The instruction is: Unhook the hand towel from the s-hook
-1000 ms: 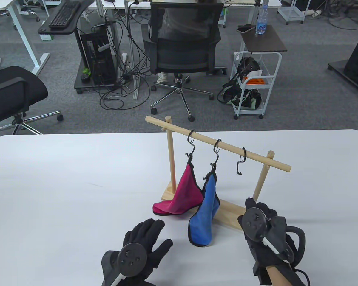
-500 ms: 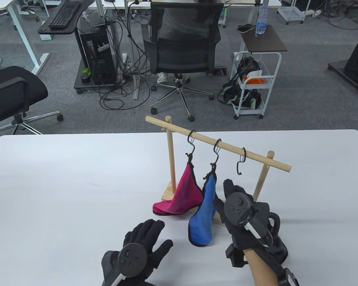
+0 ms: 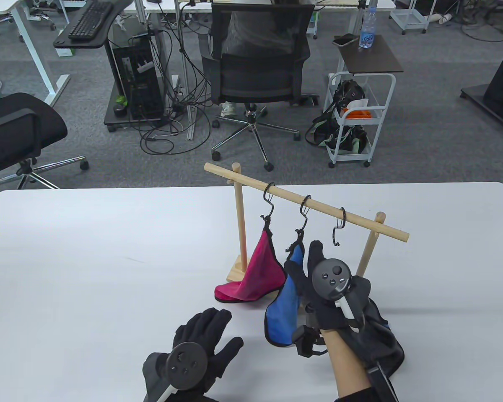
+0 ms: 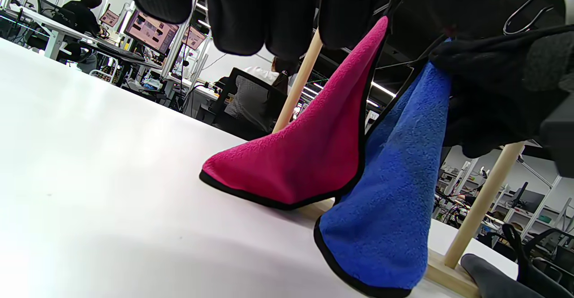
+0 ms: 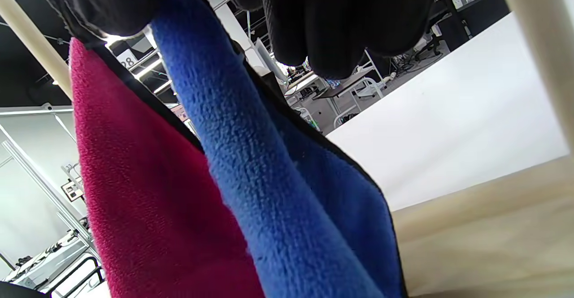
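A blue hand towel (image 3: 285,310) hangs by its loop from the middle black S-hook (image 3: 304,213) on a wooden rail (image 3: 360,220), and its lower end lies on the table. My right hand (image 3: 306,259) is at the towel's upper part. In the right wrist view the thumb (image 5: 112,2) and fingers (image 5: 341,20) press the blue towel (image 5: 251,154) from both sides. My left hand (image 3: 224,328) rests flat and open on the table, in front of and left of the towel. The blue towel also shows in the left wrist view (image 4: 385,199).
A pink towel (image 3: 260,272) hangs from the left S-hook (image 3: 269,197), touching the blue one. The right S-hook (image 3: 339,228) is empty. The rack's right post (image 3: 366,251) stands just right of my right hand. The white table (image 3: 88,272) ends at a far edge behind the rack.
My right hand has moved up and left from beside the rack's base to the upper part of the blue towel. My left hand has not moved.
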`<control>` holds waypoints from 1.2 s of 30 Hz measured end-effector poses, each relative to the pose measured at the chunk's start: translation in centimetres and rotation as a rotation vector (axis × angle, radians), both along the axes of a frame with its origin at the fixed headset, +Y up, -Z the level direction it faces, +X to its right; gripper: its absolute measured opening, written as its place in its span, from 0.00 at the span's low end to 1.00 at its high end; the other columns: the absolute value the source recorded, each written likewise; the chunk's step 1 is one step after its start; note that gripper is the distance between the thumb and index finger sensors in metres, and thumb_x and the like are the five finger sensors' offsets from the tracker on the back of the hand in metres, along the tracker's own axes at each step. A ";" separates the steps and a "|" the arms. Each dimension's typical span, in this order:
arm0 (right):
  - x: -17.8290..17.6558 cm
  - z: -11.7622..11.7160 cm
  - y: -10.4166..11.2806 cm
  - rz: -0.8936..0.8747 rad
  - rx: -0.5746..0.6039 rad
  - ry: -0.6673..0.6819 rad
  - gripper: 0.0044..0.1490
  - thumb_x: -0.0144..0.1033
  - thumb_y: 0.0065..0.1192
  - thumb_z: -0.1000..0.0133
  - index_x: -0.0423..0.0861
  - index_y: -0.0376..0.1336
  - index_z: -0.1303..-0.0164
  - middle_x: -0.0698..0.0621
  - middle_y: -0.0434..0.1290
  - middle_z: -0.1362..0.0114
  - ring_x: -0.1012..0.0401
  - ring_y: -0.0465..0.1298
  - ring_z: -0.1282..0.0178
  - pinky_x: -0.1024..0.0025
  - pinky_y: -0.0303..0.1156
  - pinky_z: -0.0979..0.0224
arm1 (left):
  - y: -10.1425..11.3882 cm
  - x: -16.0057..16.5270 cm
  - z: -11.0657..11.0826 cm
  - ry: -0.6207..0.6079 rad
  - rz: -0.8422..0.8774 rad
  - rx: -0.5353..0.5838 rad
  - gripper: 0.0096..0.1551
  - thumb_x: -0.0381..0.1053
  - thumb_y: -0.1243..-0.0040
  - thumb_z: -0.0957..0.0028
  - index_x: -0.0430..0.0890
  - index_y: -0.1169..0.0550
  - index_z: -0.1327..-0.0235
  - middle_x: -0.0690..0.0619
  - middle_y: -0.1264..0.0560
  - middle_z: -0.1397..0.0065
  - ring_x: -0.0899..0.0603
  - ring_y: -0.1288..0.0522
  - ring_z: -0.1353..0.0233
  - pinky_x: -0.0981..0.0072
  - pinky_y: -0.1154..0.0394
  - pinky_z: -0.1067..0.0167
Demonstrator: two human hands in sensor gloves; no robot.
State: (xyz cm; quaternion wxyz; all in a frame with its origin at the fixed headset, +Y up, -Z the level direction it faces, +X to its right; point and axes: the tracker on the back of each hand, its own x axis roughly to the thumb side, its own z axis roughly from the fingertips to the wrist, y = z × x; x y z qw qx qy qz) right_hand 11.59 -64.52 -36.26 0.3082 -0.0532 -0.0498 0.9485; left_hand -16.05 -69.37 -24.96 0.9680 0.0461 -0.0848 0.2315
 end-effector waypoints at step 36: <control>-0.8 2.8 3.9 -0.029 0.197 0.037 0.28 0.37 0.56 0.29 0.42 0.59 0.20 0.42 0.78 0.34 0.50 0.82 0.43 0.57 0.76 0.36 | -0.2 -0.2 -0.2 0.006 0.005 -0.015 0.41 0.73 0.50 0.40 0.55 0.33 0.16 0.45 0.34 0.12 0.31 0.34 0.15 0.29 0.41 0.22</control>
